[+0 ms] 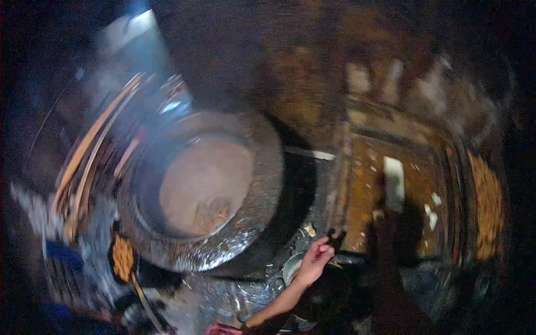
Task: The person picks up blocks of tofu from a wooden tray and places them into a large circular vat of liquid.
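Observation:
My left hand [315, 263] reaches up and right from the bottom edge, fingers loosely curled and slightly apart, with nothing visible in them. It is over the rim of a pale, round bowl [289, 270], near the lower left corner of a shallow rectangular tray [342, 184]. Wet-looking orange-brown material [362, 188] covers the tray's bottom, with white patches on it. A dark arm-like shape over the tray may be my right arm; its hand is lost in shadow. To the left, a broad, round pan [268, 176] holds cloudy brownish liquid [205, 176] with a darker lump near its lower edge.
Left of the pan, a long-handled scoop [122, 257] carries orange-brown pieces. Long wooden poles [94, 130] lean beyond it. Haze hangs over the pan's upper left. More orange-brown material [485, 205] lies at the far right. Motion blur and darkness hide much of the surroundings.

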{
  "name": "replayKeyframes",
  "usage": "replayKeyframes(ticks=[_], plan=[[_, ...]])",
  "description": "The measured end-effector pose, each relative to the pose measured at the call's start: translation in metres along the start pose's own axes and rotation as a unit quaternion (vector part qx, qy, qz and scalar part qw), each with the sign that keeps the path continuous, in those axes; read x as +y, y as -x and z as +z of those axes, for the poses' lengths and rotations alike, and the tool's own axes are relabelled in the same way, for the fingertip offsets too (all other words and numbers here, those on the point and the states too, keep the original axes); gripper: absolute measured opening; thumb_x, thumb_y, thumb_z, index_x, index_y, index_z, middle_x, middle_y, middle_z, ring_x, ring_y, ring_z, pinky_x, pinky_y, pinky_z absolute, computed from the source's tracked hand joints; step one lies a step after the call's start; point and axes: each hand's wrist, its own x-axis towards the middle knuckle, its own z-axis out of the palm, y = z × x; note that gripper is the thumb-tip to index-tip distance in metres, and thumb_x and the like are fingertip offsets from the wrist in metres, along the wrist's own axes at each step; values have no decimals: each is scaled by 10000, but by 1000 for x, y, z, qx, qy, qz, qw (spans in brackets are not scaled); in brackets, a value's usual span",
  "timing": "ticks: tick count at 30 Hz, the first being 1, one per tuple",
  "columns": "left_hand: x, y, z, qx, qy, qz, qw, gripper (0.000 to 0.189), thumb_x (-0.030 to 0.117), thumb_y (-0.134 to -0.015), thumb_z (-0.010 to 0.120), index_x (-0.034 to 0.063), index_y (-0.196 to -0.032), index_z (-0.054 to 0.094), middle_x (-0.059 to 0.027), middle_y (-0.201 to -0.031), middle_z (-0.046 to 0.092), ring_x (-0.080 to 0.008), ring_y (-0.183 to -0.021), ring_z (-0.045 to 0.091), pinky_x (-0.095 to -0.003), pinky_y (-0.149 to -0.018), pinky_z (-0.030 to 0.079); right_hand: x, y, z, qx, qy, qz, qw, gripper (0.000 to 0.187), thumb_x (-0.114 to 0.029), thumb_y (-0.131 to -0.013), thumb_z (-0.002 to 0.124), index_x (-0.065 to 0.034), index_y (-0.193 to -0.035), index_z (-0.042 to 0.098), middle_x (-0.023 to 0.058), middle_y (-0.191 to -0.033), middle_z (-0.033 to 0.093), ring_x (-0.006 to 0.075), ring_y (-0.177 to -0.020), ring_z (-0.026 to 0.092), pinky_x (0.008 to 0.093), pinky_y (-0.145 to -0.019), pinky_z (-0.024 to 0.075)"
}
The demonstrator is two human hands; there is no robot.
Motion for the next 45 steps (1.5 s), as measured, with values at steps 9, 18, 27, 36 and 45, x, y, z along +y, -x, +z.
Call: replayKeyframes(ticks=[9, 18, 27, 36, 45], plan=[[38, -17, -121, 14, 407, -46, 912, 291, 255, -962, 549, 64, -1182, 532, -89, -1042, 622, -179, -844, 658, -303, -676, 587, -31, 159, 207, -415, 33, -16, 909, 411, -62, -762, 727, -75, -1155, 608, 111, -1163, 601, 246, -1077, 587, 418, -903, 487], [101, -40, -357, 396, -491, 56, 774, 415, 286, -878, 635, -11, -1153, 543, -254, -1034, 634, -411, -975, 609, -478, -840, 488, -37, 166, 151, -403, 397, -340, 751, 331, -222, -849, 705, -41, -1103, 594, 148, -1157, 586, 289, -1090, 587, 401, -909, 471], [52, -32, -95, 188, -473, 190, 840, 592, 214, -783, 709, -55, -1266, 498, -303, -1255, 527, -451, -1189, 503, -460, -1028, 402, -47, -14, -22, -201, 588, -309, 720, 554, -330, -901, 605, -23, -1347, 491, 271, -1420, 411, 409, -1330, 377, 515, -1103, 294], [-46, -74, 85, 160, -612, 161, 758, 769, 388, -793, 725, -9, -1372, 412, -315, -1310, 475, -486, -1150, 512, -492, -949, 458, -48, -85, -90, -210, 617, -391, 650, 603, -472, -844, 620, -178, -1360, 511, 68, -1506, 370, 277, -1409, 284, 622, -1101, 176], [-48, -84, 107, 197, -637, 100, 738, 786, 381, -801, 698, 1, -1404, 367, -276, -1265, 515, -449, -1141, 528, -470, -924, 473, -72, -168, -100, -363, 522, -345, 690, 573, -488, -891, 569, -128, -1334, 515, 178, -1515, 324, 350, -1428, 240, 606, -1126, 176]])
